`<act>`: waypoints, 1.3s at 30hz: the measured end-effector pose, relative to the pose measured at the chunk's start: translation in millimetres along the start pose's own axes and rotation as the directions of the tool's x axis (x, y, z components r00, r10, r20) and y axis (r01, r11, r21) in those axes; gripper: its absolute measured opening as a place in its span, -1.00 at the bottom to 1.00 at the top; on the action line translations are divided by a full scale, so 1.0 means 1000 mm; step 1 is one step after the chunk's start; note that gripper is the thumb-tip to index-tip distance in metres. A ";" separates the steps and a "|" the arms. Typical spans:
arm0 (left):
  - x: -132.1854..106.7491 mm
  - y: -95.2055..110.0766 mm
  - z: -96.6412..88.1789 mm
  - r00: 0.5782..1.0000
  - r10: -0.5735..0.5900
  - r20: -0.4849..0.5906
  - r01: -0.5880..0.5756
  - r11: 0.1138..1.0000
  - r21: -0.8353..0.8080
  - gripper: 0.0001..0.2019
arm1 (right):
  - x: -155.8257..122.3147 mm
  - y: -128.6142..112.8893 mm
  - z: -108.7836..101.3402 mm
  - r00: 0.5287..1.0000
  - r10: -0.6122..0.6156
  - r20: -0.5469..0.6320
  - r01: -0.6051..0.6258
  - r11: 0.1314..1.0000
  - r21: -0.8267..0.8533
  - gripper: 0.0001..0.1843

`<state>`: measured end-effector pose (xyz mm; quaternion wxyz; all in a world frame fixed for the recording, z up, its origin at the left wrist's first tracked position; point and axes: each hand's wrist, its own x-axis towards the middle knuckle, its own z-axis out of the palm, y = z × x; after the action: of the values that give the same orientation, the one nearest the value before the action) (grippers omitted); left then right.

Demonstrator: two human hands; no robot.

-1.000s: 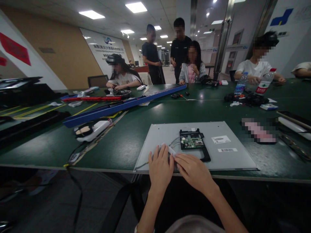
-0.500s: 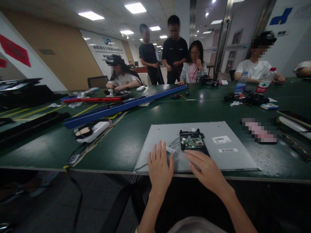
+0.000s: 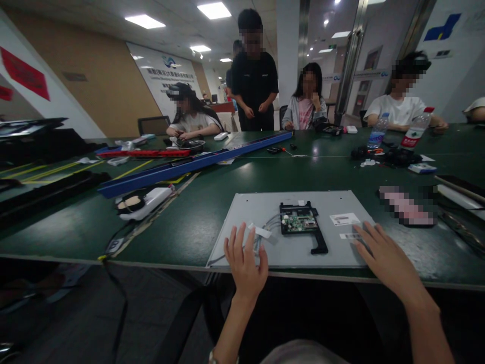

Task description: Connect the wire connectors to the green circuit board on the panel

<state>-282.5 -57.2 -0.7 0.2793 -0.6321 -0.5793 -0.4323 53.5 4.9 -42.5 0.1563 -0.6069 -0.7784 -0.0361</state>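
Observation:
A flat grey metal panel [image 3: 261, 202] lies at the table's near edge. On its middle sits a black plastic bracket [image 3: 321, 243] with a green circuit board [image 3: 297, 221]. Grey cables [image 3: 271, 220] run left from the board, with a strip of white tape [image 3: 262, 231] over them. My left hand [image 3: 245, 260], fingers apart, is over the panel's left part beside the tape and cables; whether it touches them I cannot tell. At the panel's right edge, near a white barcode label [image 3: 350, 236], is my right hand [image 3: 388, 255], fingers stretched out and holding nothing.
A long blue rail [image 3: 197, 164] crosses the green table [image 3: 197, 222] beyond the panel. A white device with a strap [image 3: 157, 199] lies left, a pink phone-like object [image 3: 407, 205] right. Two bottles [image 3: 417, 129] stand farther back. Several people sit or stand across the table.
My right hand has moved right, from the bracket's near end to the panel's right edge, uncovering the bracket. My left hand has shifted slightly left. A standing person across the table has moved left.

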 end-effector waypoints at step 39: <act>0.048 -0.081 0.009 0.796 -0.267 0.544 0.087 0.939 0.334 -0.25 | 0.065 -0.202 -0.008 0.926 -0.375 0.047 0.336 0.875 0.348 -0.38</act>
<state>-361.8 -11.6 24.9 0.1368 -0.6277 -0.7510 -0.1527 -151.4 10.6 11.0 0.2031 -0.4190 -0.8790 0.1024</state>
